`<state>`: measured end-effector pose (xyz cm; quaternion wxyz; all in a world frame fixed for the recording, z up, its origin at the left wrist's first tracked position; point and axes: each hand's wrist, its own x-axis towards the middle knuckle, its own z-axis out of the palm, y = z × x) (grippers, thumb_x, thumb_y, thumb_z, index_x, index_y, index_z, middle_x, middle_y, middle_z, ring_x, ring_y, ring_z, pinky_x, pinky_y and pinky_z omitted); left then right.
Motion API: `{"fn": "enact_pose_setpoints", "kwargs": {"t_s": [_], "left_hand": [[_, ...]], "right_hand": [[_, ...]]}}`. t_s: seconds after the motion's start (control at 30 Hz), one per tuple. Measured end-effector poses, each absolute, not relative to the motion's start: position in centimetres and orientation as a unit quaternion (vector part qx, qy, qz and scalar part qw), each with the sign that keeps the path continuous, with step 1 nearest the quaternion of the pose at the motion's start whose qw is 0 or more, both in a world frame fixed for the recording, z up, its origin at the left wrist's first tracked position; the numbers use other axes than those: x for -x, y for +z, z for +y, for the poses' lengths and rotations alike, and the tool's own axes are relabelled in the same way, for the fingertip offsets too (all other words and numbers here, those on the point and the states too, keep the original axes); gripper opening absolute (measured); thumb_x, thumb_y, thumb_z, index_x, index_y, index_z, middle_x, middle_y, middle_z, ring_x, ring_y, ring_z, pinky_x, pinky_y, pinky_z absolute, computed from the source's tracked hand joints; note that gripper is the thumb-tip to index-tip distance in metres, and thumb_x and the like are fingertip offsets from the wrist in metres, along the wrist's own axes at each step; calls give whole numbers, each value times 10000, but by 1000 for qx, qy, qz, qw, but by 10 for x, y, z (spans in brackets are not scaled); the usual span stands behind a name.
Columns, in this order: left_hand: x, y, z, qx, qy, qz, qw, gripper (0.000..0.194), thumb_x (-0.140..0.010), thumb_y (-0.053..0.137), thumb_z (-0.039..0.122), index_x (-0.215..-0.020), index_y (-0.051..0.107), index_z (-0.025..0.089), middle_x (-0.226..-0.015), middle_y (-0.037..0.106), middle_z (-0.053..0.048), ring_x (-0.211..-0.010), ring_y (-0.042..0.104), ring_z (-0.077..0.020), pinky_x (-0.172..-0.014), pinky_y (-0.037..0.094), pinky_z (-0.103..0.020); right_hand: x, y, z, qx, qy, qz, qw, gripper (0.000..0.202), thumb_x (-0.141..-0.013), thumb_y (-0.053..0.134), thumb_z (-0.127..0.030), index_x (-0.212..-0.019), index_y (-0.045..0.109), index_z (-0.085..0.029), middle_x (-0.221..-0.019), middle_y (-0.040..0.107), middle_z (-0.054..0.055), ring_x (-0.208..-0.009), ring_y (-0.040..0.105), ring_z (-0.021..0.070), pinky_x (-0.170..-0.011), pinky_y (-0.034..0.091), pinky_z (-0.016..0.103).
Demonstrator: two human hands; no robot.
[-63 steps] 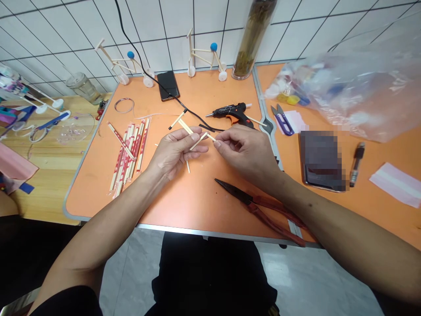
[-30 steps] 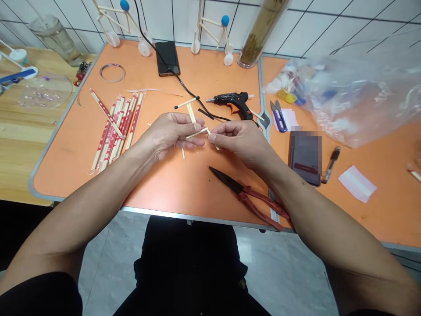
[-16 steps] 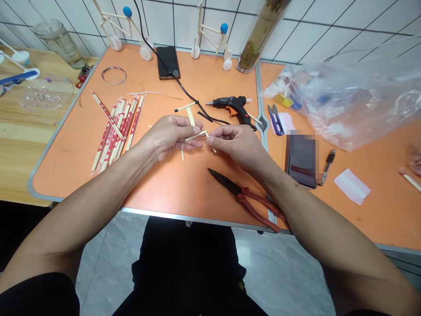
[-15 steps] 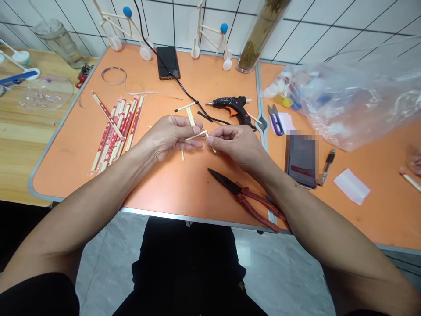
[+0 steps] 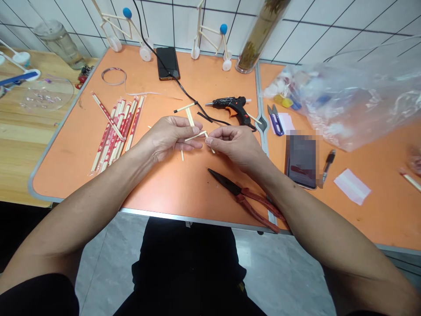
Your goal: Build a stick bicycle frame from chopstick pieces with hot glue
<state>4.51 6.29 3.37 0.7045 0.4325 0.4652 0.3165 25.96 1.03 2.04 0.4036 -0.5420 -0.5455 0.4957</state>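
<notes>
Over the middle of the orange table, my left hand (image 5: 176, 137) pinches a pale wooden stick (image 5: 195, 136) between thumb and fingers. My right hand (image 5: 232, 142) closes its thumb and forefinger on a second short stick (image 5: 210, 144), whose upper end meets the tip of the first at an angle. Whether the two are joined or only touching, I cannot tell. Behind the left fingers, more sticks (image 5: 190, 116) form a T shape with a dark-tipped crossbar. Pliers (image 5: 235, 188) with red handles lie below my right hand, and a black glue gun (image 5: 232, 105) lies above it.
Wrapped chopsticks (image 5: 113, 131) lie at the left. Two stick models with blue balls (image 5: 127, 12) stand along the tiled wall beside a tall glass tube (image 5: 253, 44). Purple snips (image 5: 276, 120), a phone (image 5: 301, 162), a pen (image 5: 329, 163) and a plastic bag (image 5: 355, 101) occupy the right side.
Almost nothing differs. My right fingers and the short stick in them have shifted very slightly to the left; my left hand keeps its place.
</notes>
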Motion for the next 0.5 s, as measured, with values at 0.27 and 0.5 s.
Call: {"fn": "enact_pose_setpoints", "kwargs": {"t_s": [0.27,0.5], "left_hand": [[-45,33,63,-431,310,480,699,274,-818,999,228,-1015,845,115,-995,887,-144,-744,859,-208,-687,682,-253],[-46,34,63,-428,311,482,698,229,-828,976,203,-992,845,111,-969,882,-142,-737,860,-216,-671,678,-254]], "right_hand": [[-259,21,10,550,490,-547,397,184,-833,895,-336,-818,797,-181,-704,715,21,-654,571,134,-633,414,288],[-258,23,10,554,487,-548,396,142,-849,854,-302,-803,798,-179,-695,718,23,-647,569,131,-626,400,284]]}}
